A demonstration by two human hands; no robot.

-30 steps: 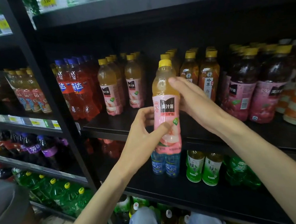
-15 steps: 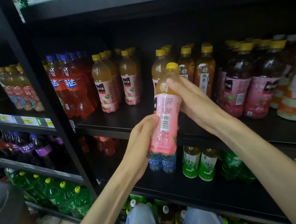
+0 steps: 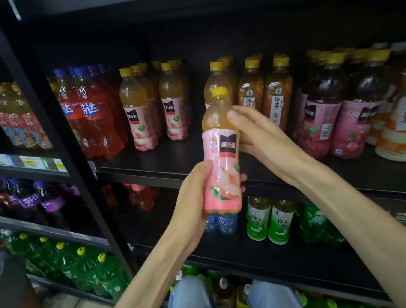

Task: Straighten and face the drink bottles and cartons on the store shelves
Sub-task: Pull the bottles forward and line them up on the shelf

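Note:
A peach juice bottle [image 3: 221, 157] with a pink label and yellow cap is held upright in front of the middle shelf [image 3: 164, 166], its label front facing me. My left hand [image 3: 193, 197] grips its lower half, fingers wrapped round the back. My right hand [image 3: 255, 133] holds the upper part from the right, thumb at the shoulder. Two rows of the same peach bottles [image 3: 139, 115] stand on the shelf to the left, and one more [image 3: 216, 83] stands right behind the held bottle.
Red soda bottles [image 3: 88, 113] stand at the shelf's left, brown tea bottles [image 3: 277, 93] and dark plum juice bottles [image 3: 319, 112] to the right. Green tea bottles [image 3: 269, 219] and small blue bottles [image 3: 226, 222] stand on the shelf below. A black upright post [image 3: 60, 149] divides the bays.
The bottle has been turned in my hands: its barcode side showed half a second ago, now the label front faces me. It also stands more upright.

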